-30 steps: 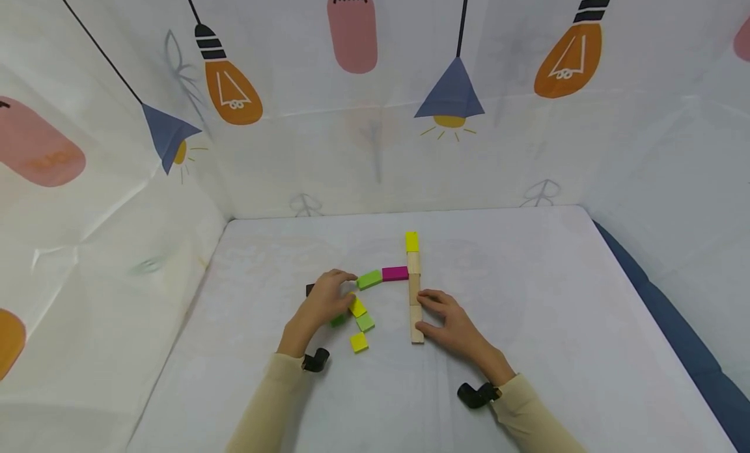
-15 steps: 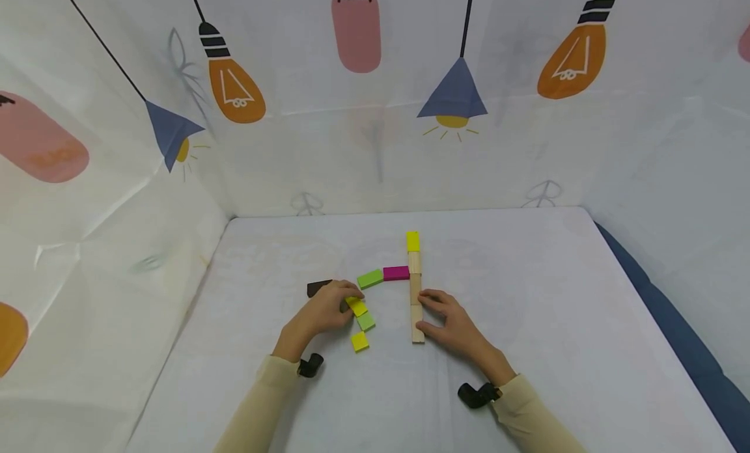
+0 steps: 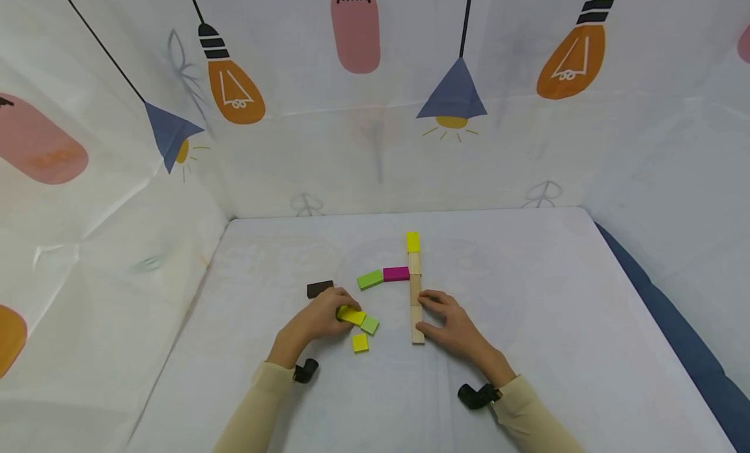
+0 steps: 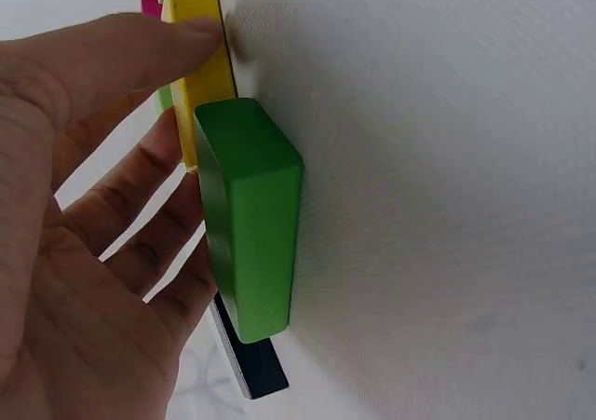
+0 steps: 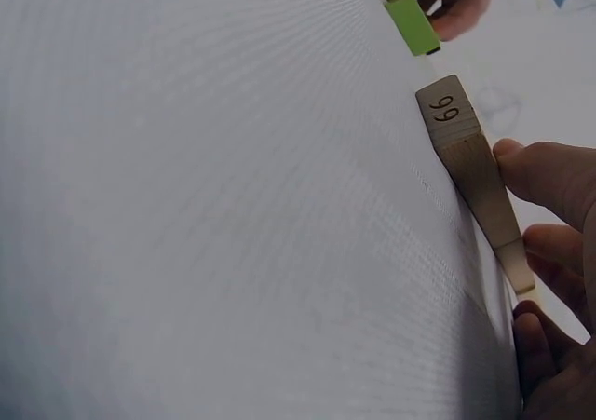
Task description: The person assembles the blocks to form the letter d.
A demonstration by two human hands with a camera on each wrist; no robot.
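My left hand (image 3: pixel 325 315) pinches a yellow block (image 3: pixel 351 315) with thumb on one side and fingers on the other. One end of the yellow block meets a light green block (image 3: pixel 369 324). In the left wrist view, a dark green block (image 4: pixel 251 224) lies close by the palm; the hand hides it from the head view. My right hand (image 3: pixel 451 323) touches the right side of a straight row of plain wooden blocks (image 3: pixel 415 290) with thumb and fingertips. The near wooden block (image 5: pixel 452 113) bears the number 66.
A yellow block (image 3: pixel 413 241) tops the row. From its left side run a magenta block (image 3: pixel 396 274) and another light green block (image 3: pixel 370 280). A dark brown block (image 3: pixel 319 289) lies beyond my left hand, a small yellow block (image 3: pixel 360 343) nearer me. White table (image 3: pixel 527 297), patterned cloth walls around.
My left hand has moved back toward me and turned the yellow block flatter, its far end swinging left. The light green block beside it has shifted slightly. My right hand has stayed put.
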